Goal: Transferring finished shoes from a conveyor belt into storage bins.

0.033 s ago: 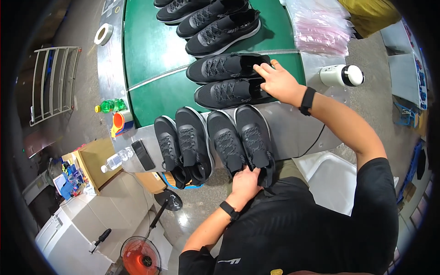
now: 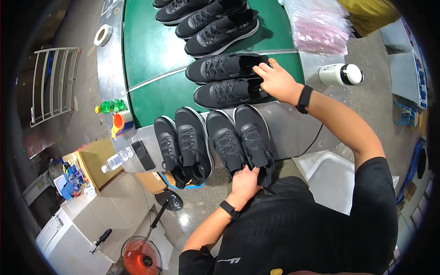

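Barely anything had moved since the moment before; the view had shifted by a hair, and both hands stayed on the shoes. From where I stood, the right hand (image 2: 279,84) pinched together the adjoining heel collars of one black pair (image 2: 223,91), its fingertips partly hidden in the openings. That pair sat side by side on the green belt (image 2: 156,103), toes pointing left. Meanwhile the left hand (image 2: 245,183) pinched the adjoining heels of the nearer pair (image 2: 251,133), which pointed toes-forward on the metal table (image 2: 289,124), heels jutting past its edge. Just left sat a third pair (image 2: 188,134), set the same way, near a dark phone (image 2: 143,155). More sneakers (image 2: 222,34) stood farther up the belt, and a white bottle (image 2: 333,74) stood right of the right hand, near some plastic bags (image 2: 317,34)
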`<action>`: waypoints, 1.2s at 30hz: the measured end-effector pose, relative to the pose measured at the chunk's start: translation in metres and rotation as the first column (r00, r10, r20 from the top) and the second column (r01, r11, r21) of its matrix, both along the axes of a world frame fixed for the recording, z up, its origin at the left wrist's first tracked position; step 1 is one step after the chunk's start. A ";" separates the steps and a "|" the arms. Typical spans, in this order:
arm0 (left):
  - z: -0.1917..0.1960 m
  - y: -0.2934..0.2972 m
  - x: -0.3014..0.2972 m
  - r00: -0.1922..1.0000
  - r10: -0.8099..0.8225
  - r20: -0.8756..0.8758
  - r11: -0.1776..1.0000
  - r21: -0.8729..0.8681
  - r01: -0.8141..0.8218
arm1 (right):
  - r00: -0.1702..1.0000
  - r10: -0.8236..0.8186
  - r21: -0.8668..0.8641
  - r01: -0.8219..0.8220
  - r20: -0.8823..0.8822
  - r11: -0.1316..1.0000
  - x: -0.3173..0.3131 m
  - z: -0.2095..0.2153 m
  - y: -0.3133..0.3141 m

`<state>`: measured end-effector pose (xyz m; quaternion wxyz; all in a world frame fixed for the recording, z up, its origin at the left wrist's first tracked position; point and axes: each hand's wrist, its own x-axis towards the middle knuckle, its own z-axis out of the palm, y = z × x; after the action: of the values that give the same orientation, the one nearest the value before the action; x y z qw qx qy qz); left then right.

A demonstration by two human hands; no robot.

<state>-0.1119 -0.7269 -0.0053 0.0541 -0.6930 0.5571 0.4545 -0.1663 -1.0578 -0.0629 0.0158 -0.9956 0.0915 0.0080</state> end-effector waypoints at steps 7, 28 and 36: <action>0.024 0.016 0.008 0.996 0.089 0.011 0.992 -0.090 -0.087 | 0.990 0.131 0.018 -0.130 -0.043 0.991 0.001 0.062 0.004; 0.133 -0.015 0.107 0.688 0.240 -0.685 0.971 0.153 -0.185 | 0.591 -0.604 0.643 0.749 -0.536 0.162 -0.210 0.264 0.118; 0.169 -0.071 -0.011 0.715 -0.095 -0.693 0.977 0.074 0.201 | 0.305 -0.856 0.806 0.558 -0.418 -0.195 -0.364 0.285 0.346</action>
<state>-0.1230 -0.7977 0.1633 -0.0695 -0.4236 0.5570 0.7110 -0.5300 -0.7117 0.2226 0.5451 -0.5561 0.6195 -0.0988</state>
